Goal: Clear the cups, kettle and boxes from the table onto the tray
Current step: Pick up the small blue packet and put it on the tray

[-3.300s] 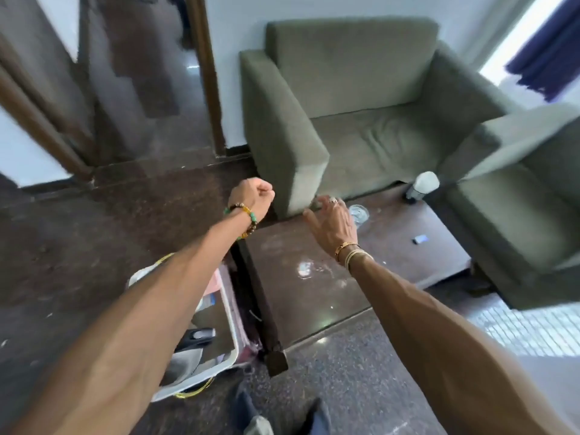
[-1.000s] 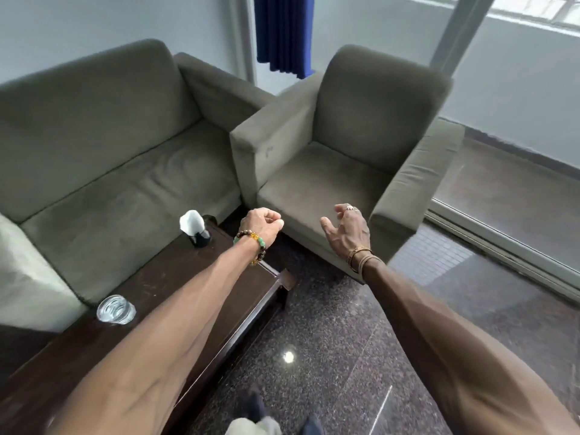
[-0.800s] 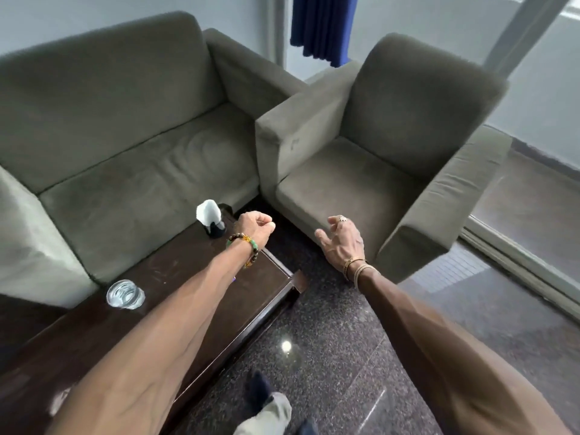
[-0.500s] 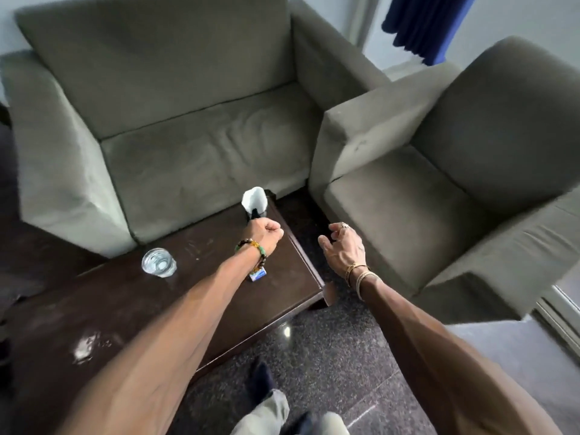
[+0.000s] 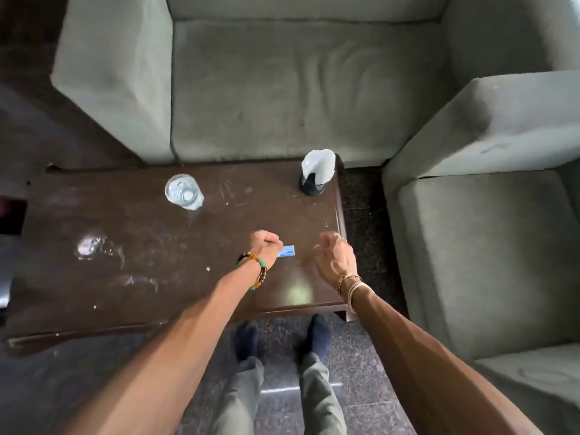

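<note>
A dark wooden table [image 5: 141, 277] lies below me. On it stand a clear glass cup [image 5: 183, 191] at the back middle and a white-topped object on a black base [image 5: 317, 172] at the back right corner. A small blue box [image 5: 288, 250] lies near the right end. My left hand [image 5: 265, 244] is a closed fist just left of the box, its knuckles at the box's edge; nothing shows inside it. My right hand [image 5: 334, 254] hovers right of the box with loosely curled fingers, holding nothing. No tray is in view.
A grey-green sofa [image 5: 282, 89] runs along the table's far side, and a matching armchair [image 5: 486, 246] stands to the right. The table has wet smears [image 5: 91, 246] on its left half. My feet [image 5: 282, 337] are on dark speckled floor at the table's near edge.
The view has swung from the armchair down onto the table. Both hands have come over the table's right end on either side of the blue box, the left still a fist.
</note>
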